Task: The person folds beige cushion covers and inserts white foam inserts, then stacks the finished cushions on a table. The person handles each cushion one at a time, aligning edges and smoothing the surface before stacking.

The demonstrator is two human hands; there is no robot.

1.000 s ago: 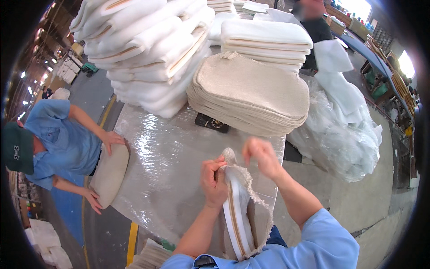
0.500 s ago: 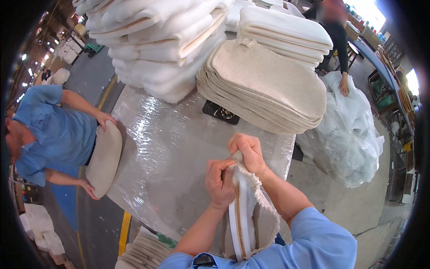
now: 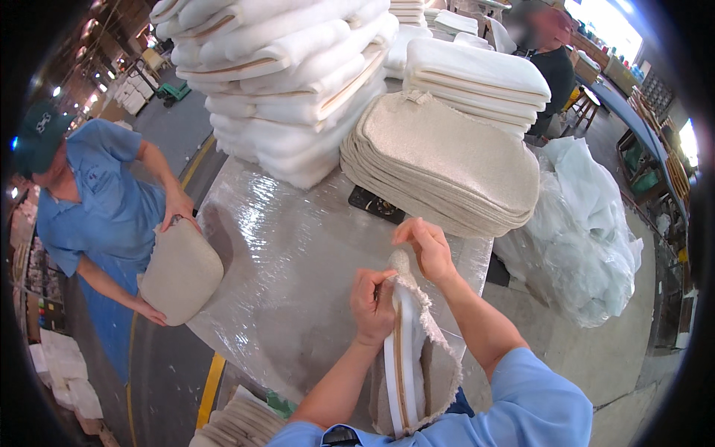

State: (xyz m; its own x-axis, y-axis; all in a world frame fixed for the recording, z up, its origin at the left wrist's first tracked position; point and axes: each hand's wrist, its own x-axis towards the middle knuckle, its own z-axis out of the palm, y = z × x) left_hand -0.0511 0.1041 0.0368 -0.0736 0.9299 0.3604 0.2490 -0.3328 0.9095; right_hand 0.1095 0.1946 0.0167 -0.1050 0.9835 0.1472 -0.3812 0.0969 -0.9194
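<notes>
A beige woven cushion cover (image 3: 442, 376) stands on edge against my body, its mouth facing me and its raw edge frayed. Inside it shows a white padded cushion insert (image 3: 396, 350) with a tan layer along the middle. My left hand (image 3: 372, 307) pinches the cover's edge near its far end. Just right of the cover's rounded far corner (image 3: 399, 259), my right hand (image 3: 426, 249) is raised with bent fingers apart and nothing visible in them.
A plastic-wrapped table (image 3: 283, 276) carries a stack of beige covers (image 3: 447, 156), a tall pile of white inserts (image 3: 290, 82) and a small black object (image 3: 372, 203). At left a co-worker (image 3: 112, 201) holds a beige cushion (image 3: 182, 276). Crumpled clear plastic (image 3: 581, 231) lies at right.
My right hand has let go of the cover's far corner and lifted off it. The left keeps its hold. The co-worker at left has turned the cushion; the far person's hand has left the plastic.
</notes>
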